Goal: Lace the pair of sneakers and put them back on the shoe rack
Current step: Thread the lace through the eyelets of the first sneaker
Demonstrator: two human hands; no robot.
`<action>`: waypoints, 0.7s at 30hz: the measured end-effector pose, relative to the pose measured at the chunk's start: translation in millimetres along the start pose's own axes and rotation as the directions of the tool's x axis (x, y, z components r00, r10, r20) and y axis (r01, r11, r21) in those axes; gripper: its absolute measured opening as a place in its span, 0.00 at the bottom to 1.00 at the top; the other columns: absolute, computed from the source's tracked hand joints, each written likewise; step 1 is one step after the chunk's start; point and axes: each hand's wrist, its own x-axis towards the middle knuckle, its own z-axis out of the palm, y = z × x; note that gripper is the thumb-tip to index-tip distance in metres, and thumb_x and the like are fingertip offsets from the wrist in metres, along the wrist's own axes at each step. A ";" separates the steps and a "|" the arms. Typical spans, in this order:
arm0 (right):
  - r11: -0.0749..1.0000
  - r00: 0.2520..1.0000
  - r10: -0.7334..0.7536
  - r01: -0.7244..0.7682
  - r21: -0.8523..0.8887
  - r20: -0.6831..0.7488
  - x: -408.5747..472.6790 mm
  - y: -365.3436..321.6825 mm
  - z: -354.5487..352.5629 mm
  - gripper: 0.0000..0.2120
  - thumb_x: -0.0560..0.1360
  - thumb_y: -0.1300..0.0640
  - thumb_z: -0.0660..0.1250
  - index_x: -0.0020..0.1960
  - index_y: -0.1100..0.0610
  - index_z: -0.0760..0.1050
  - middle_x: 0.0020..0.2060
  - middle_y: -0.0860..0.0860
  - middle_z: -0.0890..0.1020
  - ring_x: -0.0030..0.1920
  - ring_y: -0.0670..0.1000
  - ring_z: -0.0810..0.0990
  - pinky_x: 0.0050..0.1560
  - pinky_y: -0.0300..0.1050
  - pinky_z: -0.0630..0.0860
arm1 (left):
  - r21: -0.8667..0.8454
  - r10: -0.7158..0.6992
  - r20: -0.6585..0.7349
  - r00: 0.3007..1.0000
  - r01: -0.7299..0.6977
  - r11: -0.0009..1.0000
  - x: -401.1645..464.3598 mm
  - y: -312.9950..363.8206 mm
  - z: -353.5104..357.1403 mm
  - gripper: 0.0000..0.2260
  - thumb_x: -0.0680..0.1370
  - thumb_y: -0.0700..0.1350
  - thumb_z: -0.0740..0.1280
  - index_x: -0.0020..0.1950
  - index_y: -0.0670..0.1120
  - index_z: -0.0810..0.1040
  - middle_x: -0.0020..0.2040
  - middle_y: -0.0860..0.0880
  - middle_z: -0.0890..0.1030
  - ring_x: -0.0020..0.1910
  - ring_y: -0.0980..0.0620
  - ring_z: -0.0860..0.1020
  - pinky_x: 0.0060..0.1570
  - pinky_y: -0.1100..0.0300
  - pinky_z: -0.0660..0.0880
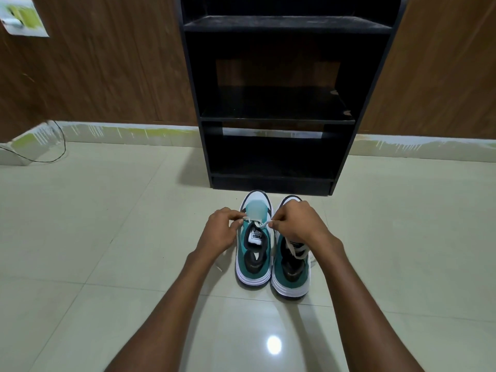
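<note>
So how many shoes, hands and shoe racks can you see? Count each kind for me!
Sneakers: 2, the left sneaker and the right sneaker, side by side on the floor
Hands: 2, the left hand and the right hand, each pinching the lace of the left sneaker
Shoe racks: 1, the black shoe rack
Total: 5

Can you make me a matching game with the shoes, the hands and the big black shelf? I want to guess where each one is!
Things:
1. left sneaker
2. right sneaker
3. shoe rack
4. cable

Places or states:
A. stands against the wooden wall, shelves bare
B. lies on the floor by the wall, far left
C. its lace is pinched by the left hand and right hand
D. sits partly under the right hand, loose lace on top

Pairs: 1-C, 2-D, 3-A, 4-B
</note>
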 end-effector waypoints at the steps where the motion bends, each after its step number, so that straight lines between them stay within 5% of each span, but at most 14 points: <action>1: 1.000 1.000 -0.004 0.004 0.008 -0.002 -1.2 0.8 -2.5 0.09 0.76 0.50 0.73 0.49 0.55 0.87 0.40 0.51 0.85 0.41 0.52 0.80 0.40 0.42 0.72 | 0.043 0.006 -0.033 0.999 -0.004 0.999 -0.7 0.4 -0.9 0.10 0.81 0.41 0.68 0.60 0.48 0.85 0.52 0.47 0.83 0.56 0.46 0.77 0.55 0.57 0.71; 6: 0.992 0.995 -0.034 0.022 0.124 0.096 -12.6 13.3 -22.9 0.06 0.74 0.56 0.72 0.45 0.55 0.88 0.39 0.47 0.84 0.42 0.48 0.79 0.38 0.40 0.72 | 0.161 -0.091 -0.186 0.978 0.122 0.979 -3.8 -3.2 0.1 0.15 0.83 0.40 0.63 0.68 0.43 0.80 0.58 0.42 0.81 0.64 0.42 0.74 0.61 0.50 0.73; 8: 0.985 0.988 -0.067 0.044 0.166 0.136 -18.9 12.3 -25.8 0.06 0.74 0.58 0.71 0.42 0.55 0.87 0.39 0.45 0.83 0.42 0.46 0.79 0.38 0.39 0.73 | 0.100 -0.144 -0.142 0.979 0.159 0.982 -3.2 -2.1 2.0 0.11 0.82 0.42 0.63 0.58 0.45 0.84 0.54 0.44 0.84 0.57 0.43 0.78 0.55 0.49 0.77; 11: 0.957 0.995 -0.067 0.043 0.288 0.074 -21.6 5.9 -16.3 0.10 0.74 0.54 0.69 0.38 0.58 0.83 0.45 0.52 0.83 0.47 0.52 0.81 0.47 0.47 0.76 | -0.233 -0.374 0.000 0.928 0.364 0.902 -0.2 9.6 -6.3 0.10 0.75 0.46 0.62 0.37 0.46 0.80 0.43 0.45 0.83 0.43 0.46 0.77 0.45 0.51 0.74; 15: 0.776 0.999 -0.023 0.033 0.629 -0.023 -22.1 -8.1 1.7 0.16 0.78 0.48 0.66 0.35 0.53 0.80 0.40 0.42 0.86 0.51 0.45 0.83 0.61 0.52 0.77 | -0.816 -0.424 0.146 0.894 0.351 0.460 4.0 20.1 -17.2 0.15 0.76 0.44 0.60 0.28 0.45 0.70 0.45 0.40 0.86 0.52 0.43 0.80 0.54 0.54 0.73; 18: 0.604 0.998 -0.069 0.035 0.796 0.009 -26.1 -22.6 14.7 0.15 0.84 0.58 0.60 0.42 0.54 0.80 0.38 0.34 0.85 0.46 0.34 0.82 0.64 0.45 0.74 | -0.942 -0.289 0.235 0.928 0.291 0.166 2.4 23.6 -15.7 0.19 0.84 0.44 0.60 0.33 0.43 0.72 0.58 0.28 0.80 0.64 0.35 0.78 0.59 0.52 0.77; 21: 0.508 0.995 -0.086 0.083 0.857 -0.046 -23.9 -30.3 32.2 0.16 0.85 0.59 0.56 0.46 0.59 0.81 0.46 0.47 0.88 0.53 0.44 0.85 0.63 0.45 0.76 | -0.976 -0.295 0.208 0.933 0.220 0.007 -1.1 25.8 -10.5 0.17 0.84 0.48 0.62 0.37 0.42 0.74 0.43 0.36 0.82 0.46 0.39 0.84 0.50 0.52 0.83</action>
